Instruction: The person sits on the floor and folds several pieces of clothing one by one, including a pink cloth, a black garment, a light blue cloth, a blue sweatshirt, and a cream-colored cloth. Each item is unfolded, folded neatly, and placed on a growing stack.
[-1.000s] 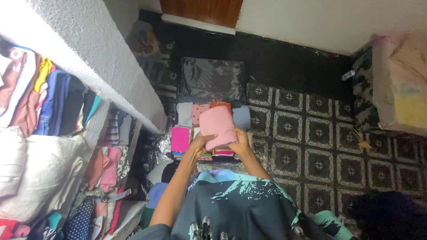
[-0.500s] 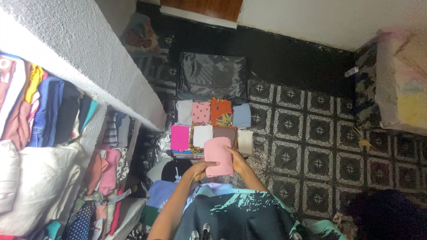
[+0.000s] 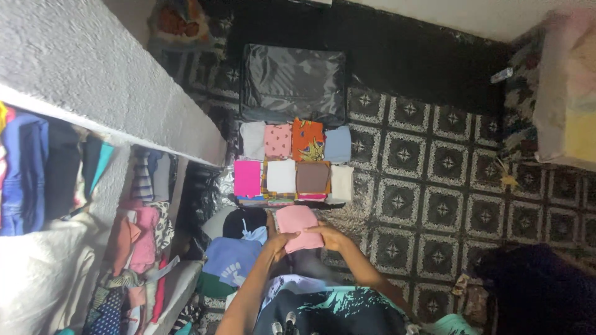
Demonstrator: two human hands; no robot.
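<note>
A folded pink cloth [image 3: 297, 224] is held between both hands just in front of my body. My left hand [image 3: 277, 244] grips its lower left edge and my right hand [image 3: 330, 236] grips its lower right edge. Beyond it lies an open suitcase [image 3: 242, 201] packed with folded clothes in two rows: white, spotted pink, orange [image 3: 308, 139] and pale blue at the far row, magenta [image 3: 247, 178], white, brown and cream at the near row. The suitcase's dark grey lid [image 3: 292, 83] lies flat against the far side.
White shelves [image 3: 93, 80] at left hold stacks of folded clothes. Loose clothes, a blue one [image 3: 231, 260] and a black one, lie on the patterned tile floor [image 3: 434, 180] left of my hands. A pale covered mattress [image 3: 568, 93] stands at right.
The pink cloth came down and toward me, off the packed rows, uncovering the brown and white pieces. The view has tilted downward.
</note>
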